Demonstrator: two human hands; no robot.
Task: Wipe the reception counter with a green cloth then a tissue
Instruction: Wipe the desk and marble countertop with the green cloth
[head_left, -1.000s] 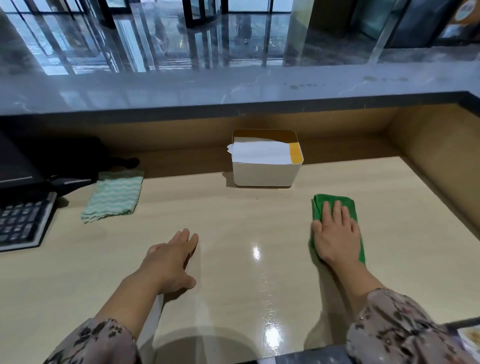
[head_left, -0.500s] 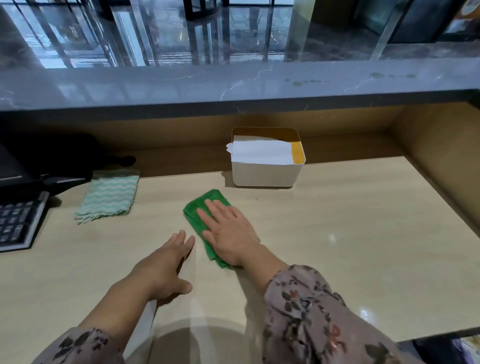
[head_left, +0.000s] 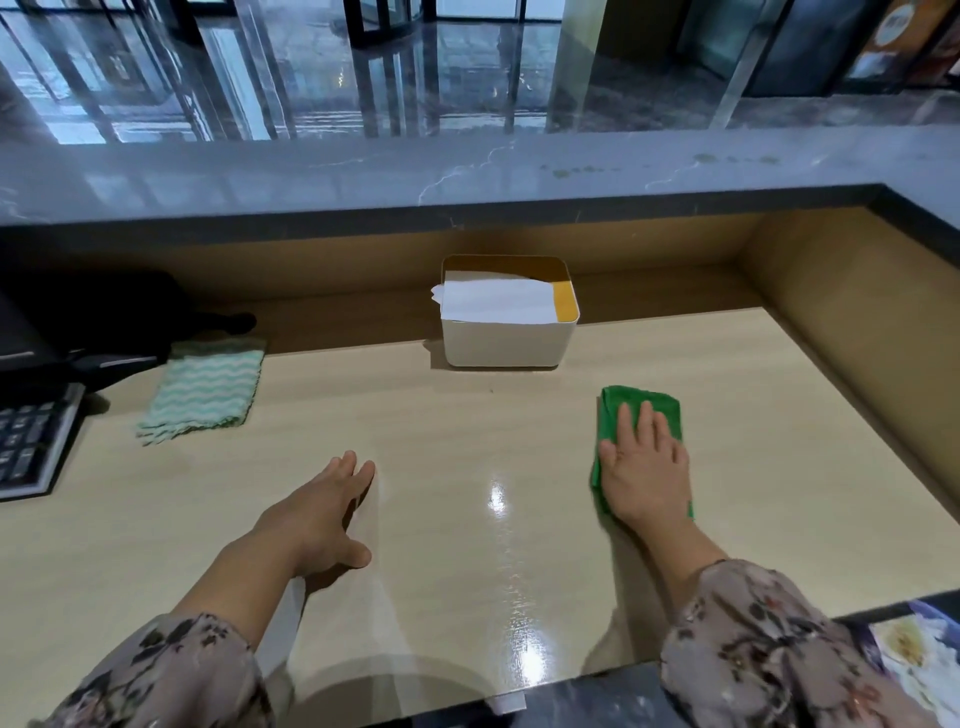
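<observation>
The green cloth (head_left: 662, 408) lies flat on the right half of the counter (head_left: 467, 431), near the tissue box (head_left: 506, 345), pressed under our right hand (head_left: 644, 470), whose fingers (head_left: 645, 423) lie straight and slightly apart. Half a second ago it sat mid-counter beside our left hand (head_left: 317, 519), which rests flat, fingers straight and together. The sweep back suggests the cloth pass is under way, the tissue (head_left: 493, 304) not yet drawn.

Your green cloth (head_left: 639, 395) lies folded and flat on the pale wood desk (head_left: 441, 426), right of centre, pressed under your right hand (head_left: 644, 467). The white tissue (head_left: 493, 304) sits in the cream box (head_left: 504, 345) at the desk's back edge, untouched.
</observation>
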